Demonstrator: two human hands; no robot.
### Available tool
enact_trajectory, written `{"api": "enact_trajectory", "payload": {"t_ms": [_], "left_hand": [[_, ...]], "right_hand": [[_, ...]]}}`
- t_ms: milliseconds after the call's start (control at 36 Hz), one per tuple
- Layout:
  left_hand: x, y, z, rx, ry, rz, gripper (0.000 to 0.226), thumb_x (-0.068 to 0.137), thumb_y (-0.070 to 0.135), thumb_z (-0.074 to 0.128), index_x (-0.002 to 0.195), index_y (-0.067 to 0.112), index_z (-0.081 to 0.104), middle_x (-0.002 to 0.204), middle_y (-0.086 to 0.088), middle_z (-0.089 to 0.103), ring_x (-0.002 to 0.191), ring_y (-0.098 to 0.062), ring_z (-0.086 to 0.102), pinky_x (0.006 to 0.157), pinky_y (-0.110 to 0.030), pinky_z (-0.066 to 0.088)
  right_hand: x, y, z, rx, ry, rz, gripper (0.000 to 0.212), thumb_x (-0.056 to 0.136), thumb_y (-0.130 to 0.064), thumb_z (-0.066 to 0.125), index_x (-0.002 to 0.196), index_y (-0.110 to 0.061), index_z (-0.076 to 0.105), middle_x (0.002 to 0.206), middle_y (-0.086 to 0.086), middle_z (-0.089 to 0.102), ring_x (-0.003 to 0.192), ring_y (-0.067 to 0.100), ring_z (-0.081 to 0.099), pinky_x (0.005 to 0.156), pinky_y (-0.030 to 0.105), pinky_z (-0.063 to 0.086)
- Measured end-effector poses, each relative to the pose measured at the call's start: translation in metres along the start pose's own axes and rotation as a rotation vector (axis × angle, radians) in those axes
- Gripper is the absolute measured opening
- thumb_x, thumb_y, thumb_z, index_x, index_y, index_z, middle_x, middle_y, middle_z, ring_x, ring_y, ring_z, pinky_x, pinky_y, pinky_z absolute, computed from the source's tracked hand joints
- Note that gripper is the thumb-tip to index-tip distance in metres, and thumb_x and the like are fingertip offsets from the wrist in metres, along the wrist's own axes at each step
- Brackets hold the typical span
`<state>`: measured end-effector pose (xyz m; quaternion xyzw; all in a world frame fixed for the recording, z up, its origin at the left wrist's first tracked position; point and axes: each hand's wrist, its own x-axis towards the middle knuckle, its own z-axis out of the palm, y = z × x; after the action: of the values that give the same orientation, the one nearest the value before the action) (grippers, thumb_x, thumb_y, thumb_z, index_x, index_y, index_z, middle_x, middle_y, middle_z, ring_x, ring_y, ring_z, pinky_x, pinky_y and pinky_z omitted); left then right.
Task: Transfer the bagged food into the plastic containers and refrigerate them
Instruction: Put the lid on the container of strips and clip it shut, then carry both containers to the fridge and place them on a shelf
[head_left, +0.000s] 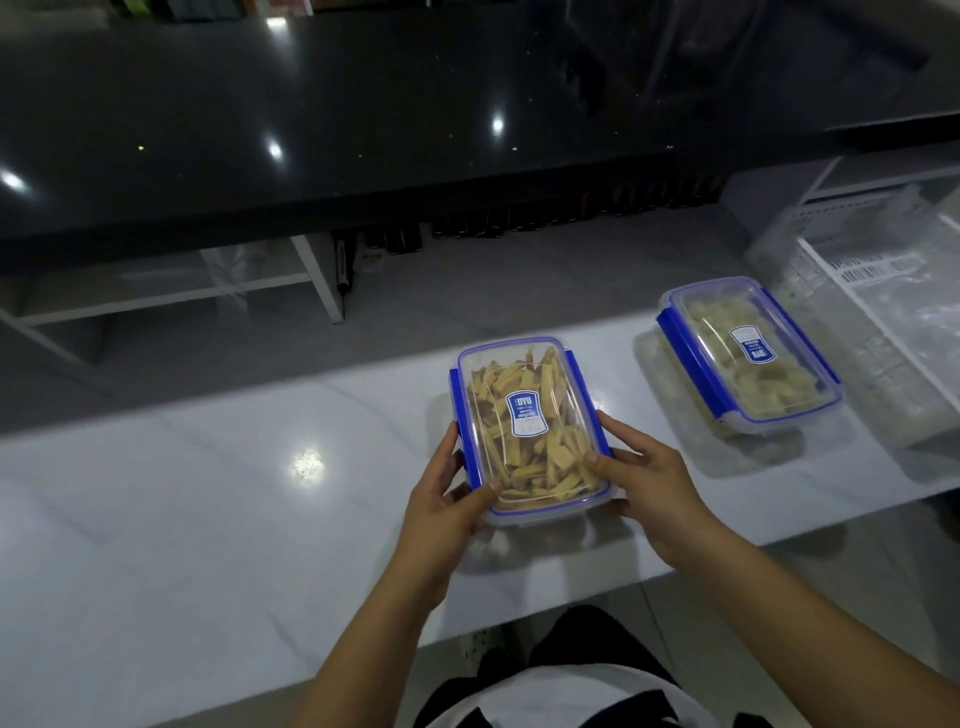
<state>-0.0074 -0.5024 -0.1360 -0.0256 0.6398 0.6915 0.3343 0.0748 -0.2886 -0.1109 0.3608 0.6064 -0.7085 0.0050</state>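
Note:
A clear plastic container (527, 431) with blue side clips and a lid on it holds yellow-brown food sticks. It sits at the middle of the white counter (208, 509). My left hand (447, 504) grips its near left corner, thumb on the lid. My right hand (644, 478) grips its near right side, thumb on the lid edge. A second lidded container (748, 353) of paler food pieces stands to the right, apart from both hands.
Crumpled clear plastic bags (883, 395) and a white slotted tray (893, 275) lie at the far right of the counter. A black glossy countertop (363, 114) runs across the back, beyond a gap with grey floor and white frame legs.

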Motion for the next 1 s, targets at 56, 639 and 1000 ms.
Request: {"api": "enact_trajectory", "payload": {"t_ms": [56,639,1000], "left_hand": [[-0.001,-0.001,0.001,0.013,0.011,0.005,0.069,0.077,0.033,0.076,0.135,0.057,0.045,0.129,0.017,0.062,0.110,-0.015,0.069,0.076,-0.043,0.063],[-0.061,0.015,0.034,0.186,-0.106,0.119,0.070,0.079,0.038,0.077,0.140,0.053,0.046,0.135,0.015,0.061,0.115,-0.017,0.067,0.082,-0.044,0.062],[-0.143,-0.038,0.217,0.225,-0.647,0.082,0.081,0.073,0.034,0.088,0.141,0.051,0.047,0.138,0.004,0.061,0.122,-0.032,0.063,0.093,-0.060,0.054]], "right_hand": [[0.000,0.005,0.000,0.006,-0.008,-0.007,0.040,0.089,-0.020,0.068,0.121,-0.042,0.060,0.105,-0.001,0.076,0.098,0.019,0.073,0.075,0.041,0.061],[-0.075,0.027,-0.040,0.249,-0.006,-0.037,0.054,0.082,-0.021,0.079,0.131,-0.034,0.060,0.107,-0.003,0.076,0.090,0.014,0.075,0.066,0.033,0.057],[-0.267,0.107,-0.194,0.607,0.416,-0.376,0.059,0.065,-0.023,0.084,0.117,-0.045,0.069,0.122,-0.003,0.071,0.109,0.021,0.070,0.075,0.033,0.060]]}}
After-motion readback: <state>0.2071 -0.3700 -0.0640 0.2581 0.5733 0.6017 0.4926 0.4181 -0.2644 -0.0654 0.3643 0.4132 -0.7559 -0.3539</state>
